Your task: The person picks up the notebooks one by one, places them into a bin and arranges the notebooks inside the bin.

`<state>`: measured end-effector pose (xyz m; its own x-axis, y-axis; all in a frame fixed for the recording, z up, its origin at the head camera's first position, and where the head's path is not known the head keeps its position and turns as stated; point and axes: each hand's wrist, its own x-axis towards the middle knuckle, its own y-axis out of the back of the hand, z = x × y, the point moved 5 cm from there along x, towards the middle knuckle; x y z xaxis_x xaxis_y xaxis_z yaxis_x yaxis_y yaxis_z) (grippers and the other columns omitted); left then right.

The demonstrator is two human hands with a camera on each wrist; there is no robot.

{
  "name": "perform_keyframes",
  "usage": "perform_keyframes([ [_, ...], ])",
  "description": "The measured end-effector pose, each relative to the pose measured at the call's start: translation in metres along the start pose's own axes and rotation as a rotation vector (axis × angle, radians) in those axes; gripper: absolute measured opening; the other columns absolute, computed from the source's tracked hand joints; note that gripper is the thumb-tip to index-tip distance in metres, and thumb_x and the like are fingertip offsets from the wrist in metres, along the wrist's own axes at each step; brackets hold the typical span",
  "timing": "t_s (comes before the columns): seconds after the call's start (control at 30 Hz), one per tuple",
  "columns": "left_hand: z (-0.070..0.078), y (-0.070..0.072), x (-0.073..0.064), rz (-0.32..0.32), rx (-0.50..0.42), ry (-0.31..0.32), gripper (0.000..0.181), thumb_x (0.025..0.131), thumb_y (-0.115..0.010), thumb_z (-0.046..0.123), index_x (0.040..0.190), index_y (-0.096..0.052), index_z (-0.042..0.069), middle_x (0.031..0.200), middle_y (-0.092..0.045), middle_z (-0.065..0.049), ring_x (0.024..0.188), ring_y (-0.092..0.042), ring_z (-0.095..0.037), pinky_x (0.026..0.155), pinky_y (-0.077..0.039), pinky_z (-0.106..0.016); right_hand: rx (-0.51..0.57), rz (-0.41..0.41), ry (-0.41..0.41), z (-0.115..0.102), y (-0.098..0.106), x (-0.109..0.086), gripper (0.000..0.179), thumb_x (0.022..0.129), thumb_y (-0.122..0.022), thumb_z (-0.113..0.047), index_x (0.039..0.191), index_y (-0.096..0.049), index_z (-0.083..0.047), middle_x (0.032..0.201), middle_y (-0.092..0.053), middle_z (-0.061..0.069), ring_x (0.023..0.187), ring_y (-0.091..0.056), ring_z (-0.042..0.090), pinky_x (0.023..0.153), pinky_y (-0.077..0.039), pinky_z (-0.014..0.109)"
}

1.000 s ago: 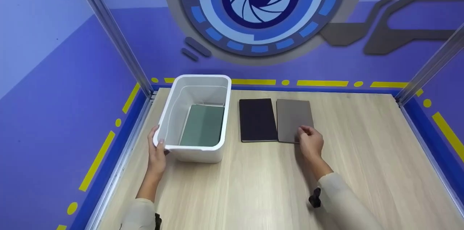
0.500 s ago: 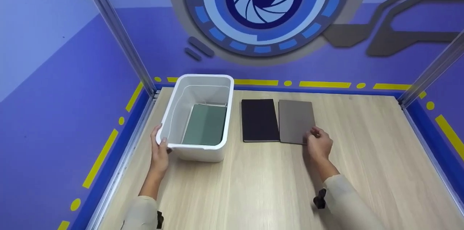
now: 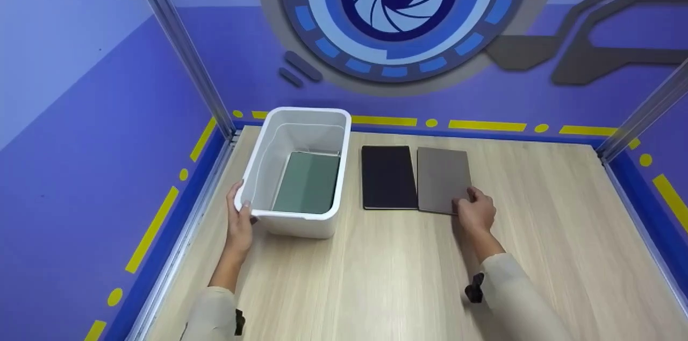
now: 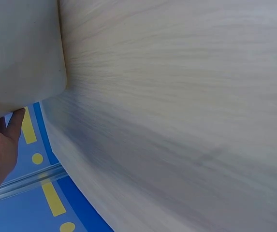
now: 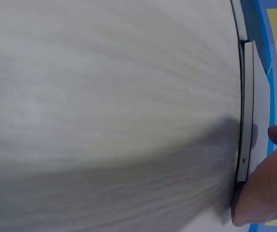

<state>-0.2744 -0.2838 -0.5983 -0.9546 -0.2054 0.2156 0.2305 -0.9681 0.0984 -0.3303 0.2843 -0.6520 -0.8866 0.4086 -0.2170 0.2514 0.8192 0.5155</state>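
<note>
A white plastic bin [image 3: 301, 216] stands at the left, and a green notebook [image 3: 309, 182] lies flat inside it. My left hand [image 3: 239, 225] grips the bin's near left corner, thumb at the rim and fingers along the outer side. To the right of the bin, a black notebook [image 3: 389, 177] and a grey-brown notebook [image 3: 442, 177] lie side by side. My right hand [image 3: 477, 211] pinches the near right corner of the grey-brown one, thumb over its cover. In the right wrist view that notebook's edge [image 5: 246, 111] runs up to the fingers.
The wooden tabletop [image 3: 376, 276] ends at a blue-purple back wall [image 3: 387, 101] close behind the bin and notebooks. Side panels with metal posts [image 3: 188, 56] close in the left and right. Each sleeve carries a small black device [image 3: 474, 288].
My right hand has moved rightward from over the grey-brown notebook's cover to its right edge and corner. The left hand keeps its hold on the bin. The head view has shifted slightly.
</note>
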Motion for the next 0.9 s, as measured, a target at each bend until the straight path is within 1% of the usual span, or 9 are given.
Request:
perform_keyframes([
  [0.1,0.001,-0.001,-0.001,-0.007,0.003,0.005,0.056,0.113,-0.032,0.017,0.167,-0.018,0.012,0.160,-0.036,-0.015,0.138,-0.043,-0.032,0.108,-0.041,-0.030,-0.032,-0.012,0.001,0.001,0.000,0.002,0.068,0.101,-0.056,-0.022,0.164,-0.039,-0.005,0.161,-0.039,0.027,0.152,-0.035,0.048,0.126,-0.028,0.060],
  [0.3,0.001,-0.001,0.000,-0.010,0.004,0.003,0.056,0.112,-0.032,0.018,0.167,-0.018,0.011,0.159,-0.037,-0.015,0.136,-0.044,-0.029,0.106,-0.042,-0.027,-0.083,-0.046,-0.041,-0.003,-0.001,0.006,0.081,0.098,-0.065,-0.030,0.168,-0.032,-0.009,0.165,-0.031,0.029,0.153,-0.030,0.051,0.123,-0.024,0.066],
  [0.47,0.000,0.000,0.002,-0.009,0.001,-0.012,0.056,0.113,-0.032,0.018,0.166,-0.019,0.010,0.161,-0.037,-0.016,0.138,-0.044,-0.029,0.109,-0.041,-0.027,-0.166,-0.070,-0.075,-0.007,0.000,0.011,0.088,0.097,-0.069,-0.032,0.167,-0.026,-0.001,0.162,-0.030,0.033,0.151,-0.030,0.052,0.122,-0.026,0.065],
  [0.53,0.000,0.000,0.002,-0.005,0.007,-0.017,0.056,0.113,-0.032,0.017,0.167,-0.019,0.011,0.162,-0.036,-0.016,0.140,-0.043,-0.028,0.112,-0.040,-0.029,-0.197,-0.082,-0.081,-0.009,0.000,0.013,0.089,0.097,-0.069,-0.032,0.167,-0.025,0.002,0.161,-0.031,0.035,0.149,-0.031,0.053,0.122,-0.028,0.066],
  [0.6,0.000,0.001,0.002,0.000,0.009,-0.013,0.056,0.113,-0.032,0.016,0.167,-0.020,0.013,0.163,-0.035,-0.016,0.141,-0.043,-0.029,0.113,-0.039,-0.030,-0.210,-0.101,-0.087,-0.010,0.001,0.015,0.090,0.097,-0.069,-0.032,0.167,-0.024,0.002,0.161,-0.031,0.037,0.150,-0.031,0.054,0.122,-0.028,0.067],
  [0.67,0.000,0.001,0.001,0.003,0.014,-0.007,0.055,0.113,-0.032,0.015,0.167,-0.021,0.014,0.164,-0.035,-0.016,0.141,-0.043,-0.031,0.113,-0.040,-0.030,-0.214,-0.123,-0.090,-0.010,0.003,0.018,0.091,0.097,-0.070,-0.032,0.167,-0.023,0.002,0.163,-0.031,0.037,0.151,-0.031,0.055,0.123,-0.028,0.067],
  [0.77,-0.001,0.001,0.000,-0.006,0.020,0.008,0.055,0.113,-0.031,0.016,0.167,-0.020,0.017,0.163,-0.035,-0.017,0.140,-0.044,-0.036,0.108,-0.043,-0.027,-0.212,-0.151,-0.077,-0.008,0.006,0.022,0.094,0.095,-0.072,-0.031,0.167,-0.021,0.004,0.164,-0.032,0.038,0.153,-0.031,0.056,0.126,-0.028,0.065],
  [0.83,-0.001,0.001,0.000,-0.010,0.021,0.012,0.055,0.113,-0.031,0.016,0.167,-0.020,0.017,0.162,-0.036,-0.016,0.140,-0.043,-0.038,0.106,-0.044,-0.025,-0.173,-0.176,-0.066,-0.005,0.007,0.025,0.096,0.096,-0.072,-0.029,0.167,-0.018,0.005,0.167,-0.030,0.037,0.156,-0.030,0.054,0.128,-0.027,0.062],
  [0.9,0.000,0.001,0.000,-0.011,0.028,0.011,0.055,0.113,-0.032,0.017,0.167,-0.021,0.017,0.161,-0.037,-0.016,0.138,-0.045,-0.038,0.104,-0.045,-0.024,-0.125,-0.200,-0.056,-0.001,0.008,0.028,0.097,0.097,-0.071,-0.028,0.167,-0.013,0.006,0.170,-0.026,0.036,0.159,-0.028,0.052,0.131,-0.025,0.059],
])
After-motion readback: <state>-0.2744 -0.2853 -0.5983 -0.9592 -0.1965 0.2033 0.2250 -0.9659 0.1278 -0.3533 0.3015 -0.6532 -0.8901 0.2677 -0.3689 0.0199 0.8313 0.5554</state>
